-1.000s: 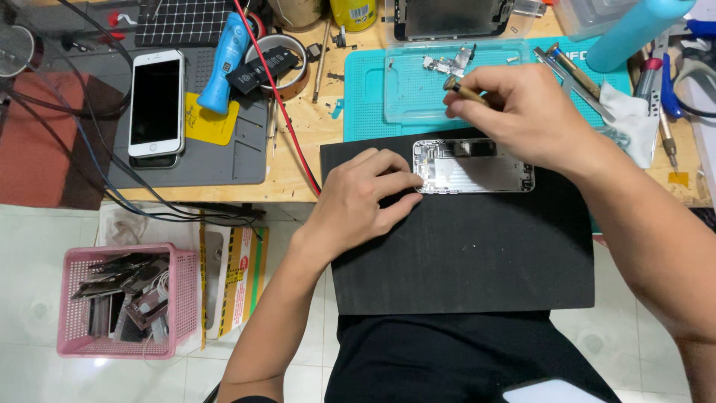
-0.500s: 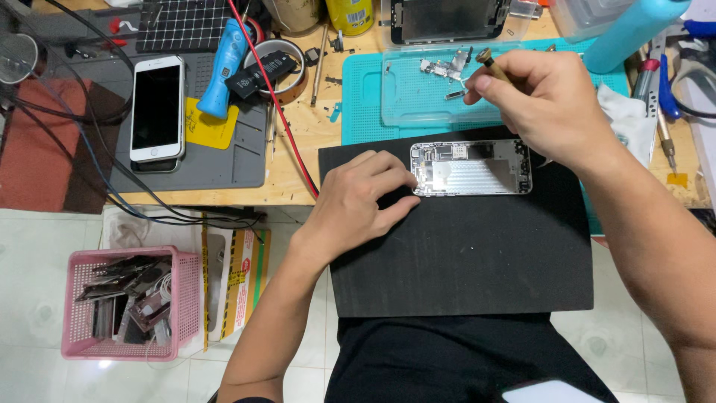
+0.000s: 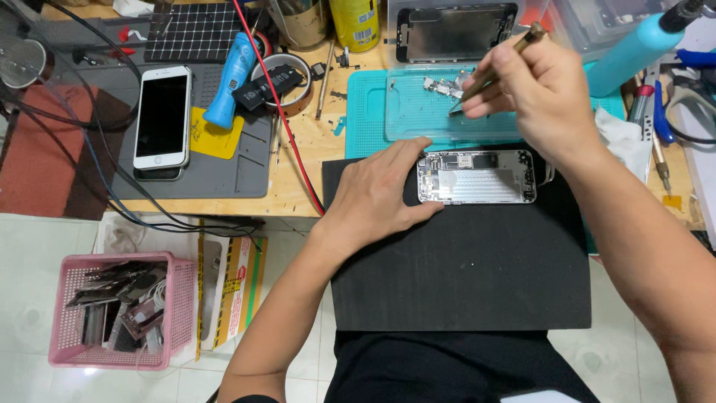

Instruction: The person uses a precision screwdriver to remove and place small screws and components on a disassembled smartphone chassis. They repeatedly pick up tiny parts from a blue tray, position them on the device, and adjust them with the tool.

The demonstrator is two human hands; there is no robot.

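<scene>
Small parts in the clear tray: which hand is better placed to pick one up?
Right, probably. The right hand already holds a thin tool with its tip over the small parts in the clear tray. The left hand is flat beside the opened phone, steadying it.

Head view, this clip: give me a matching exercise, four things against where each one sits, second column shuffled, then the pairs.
Things:
1. opened phone
2. white phone
3. pink basket
4. tweezers

Places:
A. on the floor
B. on the grey mat
C. in the right hand
D. on the black pad, by the left hand

Pairs: 1-D, 2-B, 3-A, 4-C
</scene>
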